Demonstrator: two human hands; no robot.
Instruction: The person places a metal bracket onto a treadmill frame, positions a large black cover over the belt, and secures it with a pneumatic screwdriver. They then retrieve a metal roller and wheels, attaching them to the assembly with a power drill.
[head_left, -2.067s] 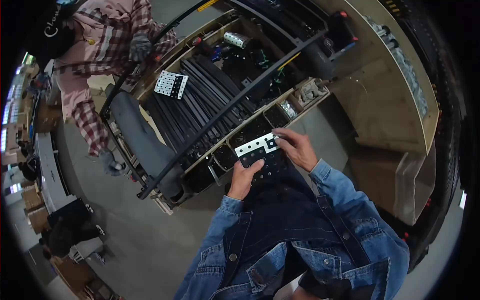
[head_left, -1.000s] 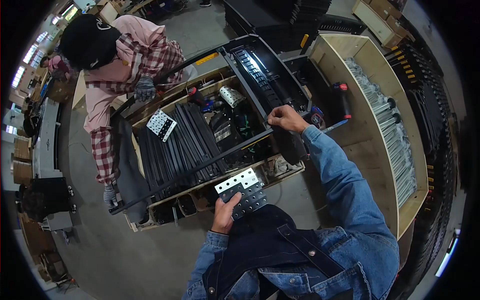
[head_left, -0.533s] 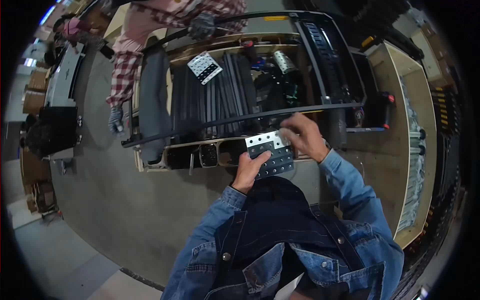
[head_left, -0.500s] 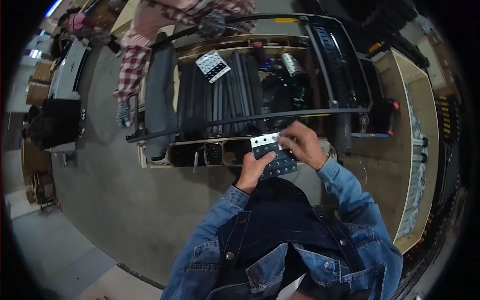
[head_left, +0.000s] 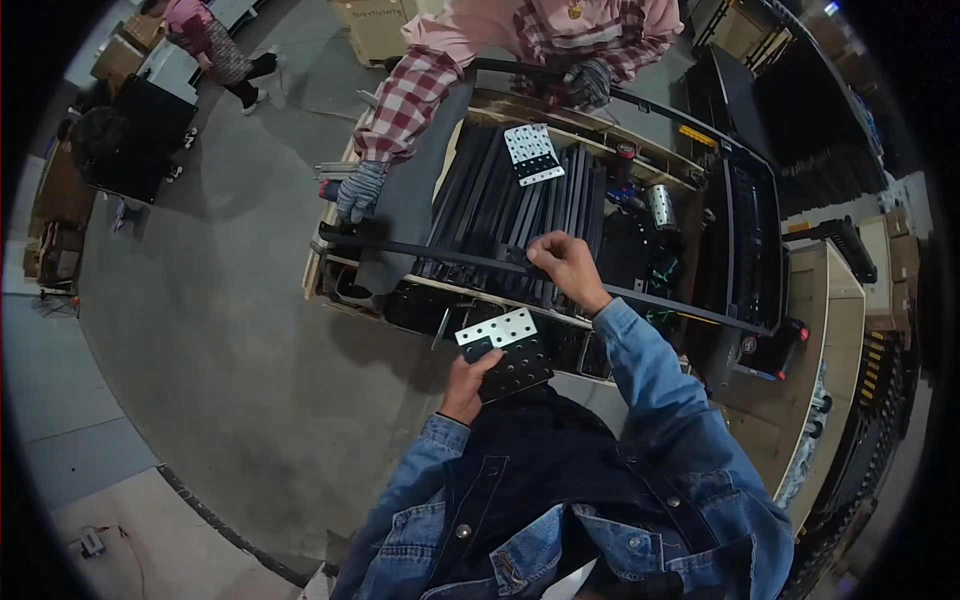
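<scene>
My left hand [head_left: 464, 382] holds a perforated metal plate [head_left: 503, 350], part bright, part black, against my chest. Farther out, my right hand [head_left: 563, 266] is closed on a long black frame bar [head_left: 660, 300] that runs across a wooden crate [head_left: 320, 262]. The crate holds many black strips [head_left: 500, 210] and another perforated plate [head_left: 531, 153] lying on top.
A person in a pink plaid shirt stands across the crate, one gloved hand [head_left: 357, 190] on the frame's left end, the other gloved hand [head_left: 587, 82] on its far bar. A second wooden box [head_left: 835, 330] stands at the right. Bare concrete floor lies at the left.
My right hand left the plate and reached out to grip the black bar. My view swung, so the crate now lies slanted ahead.
</scene>
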